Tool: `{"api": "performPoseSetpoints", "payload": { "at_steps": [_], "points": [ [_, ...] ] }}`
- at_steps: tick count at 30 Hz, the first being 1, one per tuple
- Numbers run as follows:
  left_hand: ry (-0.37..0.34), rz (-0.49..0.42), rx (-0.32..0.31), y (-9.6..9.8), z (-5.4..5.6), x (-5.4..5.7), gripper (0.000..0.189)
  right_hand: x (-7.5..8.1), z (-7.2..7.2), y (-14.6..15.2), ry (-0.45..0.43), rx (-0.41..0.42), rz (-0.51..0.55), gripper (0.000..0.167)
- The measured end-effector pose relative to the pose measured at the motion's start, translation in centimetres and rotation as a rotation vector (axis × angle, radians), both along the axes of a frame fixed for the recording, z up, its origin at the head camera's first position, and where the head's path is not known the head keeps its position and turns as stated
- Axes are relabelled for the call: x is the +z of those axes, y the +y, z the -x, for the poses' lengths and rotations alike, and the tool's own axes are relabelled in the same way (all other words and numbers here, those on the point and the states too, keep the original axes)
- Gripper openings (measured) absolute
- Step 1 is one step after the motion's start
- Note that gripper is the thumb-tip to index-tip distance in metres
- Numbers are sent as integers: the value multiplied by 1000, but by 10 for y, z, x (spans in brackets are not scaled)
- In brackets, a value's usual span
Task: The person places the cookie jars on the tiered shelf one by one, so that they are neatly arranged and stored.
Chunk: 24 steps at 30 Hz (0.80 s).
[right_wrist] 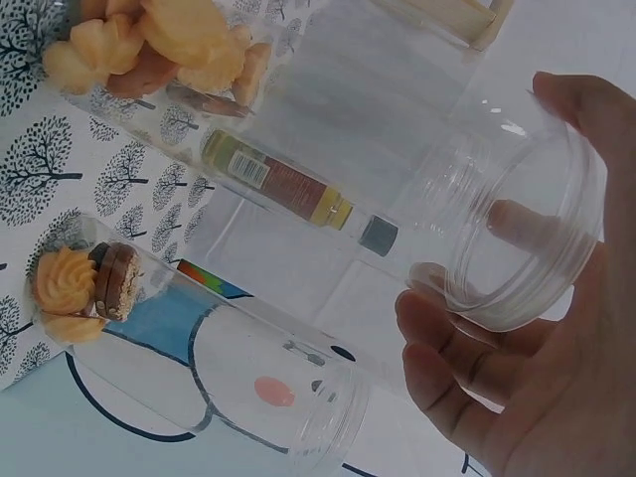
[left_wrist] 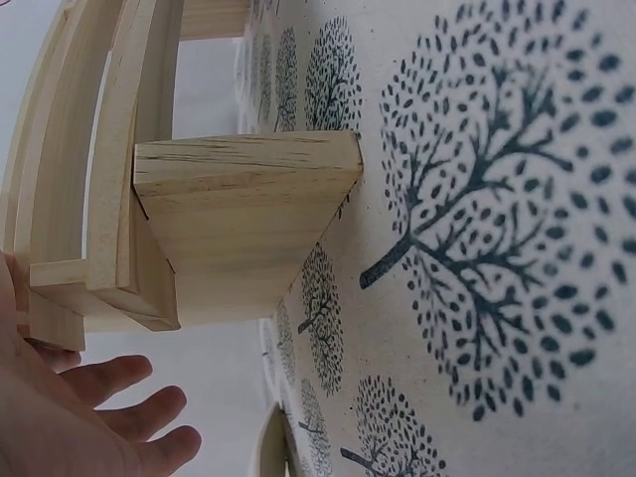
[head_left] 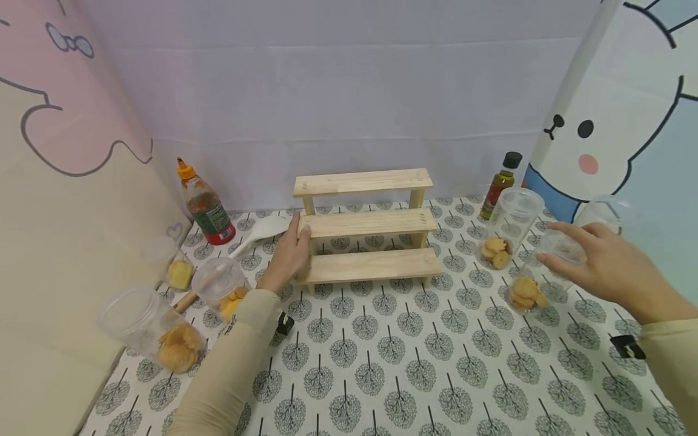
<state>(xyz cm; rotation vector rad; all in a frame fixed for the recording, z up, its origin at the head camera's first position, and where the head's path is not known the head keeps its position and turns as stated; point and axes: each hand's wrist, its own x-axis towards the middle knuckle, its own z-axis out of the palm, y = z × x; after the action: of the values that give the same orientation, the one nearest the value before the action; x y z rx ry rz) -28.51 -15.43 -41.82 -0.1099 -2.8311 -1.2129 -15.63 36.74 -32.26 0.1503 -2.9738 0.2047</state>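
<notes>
A three-tier wooden rack (head_left: pixel 371 224) stands mid-table. My left hand (head_left: pixel 287 257) is at its left end, thumb and index finger pinching the end of the middle tier. In the left wrist view the other fingers (left_wrist: pixel 149 402) of this hand extend away from the wood. On the right, my right hand (head_left: pixel 616 266) grips the rim of a clear jar (head_left: pixel 525 293) with cookies at its bottom. The right wrist view shows thumb and fingers around the jar's round top (right_wrist: pixel 537 238). Another cookie jar (head_left: pixel 509 227) stands just behind it.
An olive oil bottle (head_left: pixel 498 188) stands at the back right, near another clear jar (head_left: pixel 605 212). On the left are a red sauce bottle (head_left: pixel 208 209), a white spatula (head_left: pixel 267 229), a large cookie jar (head_left: pixel 149 327) and two smaller snack jars. A tree-patterned cloth (head_left: pixel 382 351) covers the table.
</notes>
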Motion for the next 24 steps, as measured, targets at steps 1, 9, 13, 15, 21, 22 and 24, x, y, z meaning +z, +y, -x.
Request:
{"api": "performPoseSetpoints", "payload": {
  "at_steps": [1,9,13,15,21,22,24],
  "points": [
    [-1,-2,0,0,0,0,65,0,0,0,0,0,2,77],
    [1,5,7,-2,1,0,66,10,5,-13,24,20,28,72],
    [4,-2,-1,-2,1,0,66,28,10,-33,56,46,62,68],
    [4,0,1,-2,1,-1,66,40,14,-46,65,66,74,69],
    [5,-1,-4,-1,2,-2,66,76,30,-81,103,139,46,69],
    [4,-4,-4,-1,2,-2,66,82,34,-87,103,151,43,70],
    [3,-5,-4,0,2,-2,66,95,42,-98,104,178,45,71]
  ]
}}
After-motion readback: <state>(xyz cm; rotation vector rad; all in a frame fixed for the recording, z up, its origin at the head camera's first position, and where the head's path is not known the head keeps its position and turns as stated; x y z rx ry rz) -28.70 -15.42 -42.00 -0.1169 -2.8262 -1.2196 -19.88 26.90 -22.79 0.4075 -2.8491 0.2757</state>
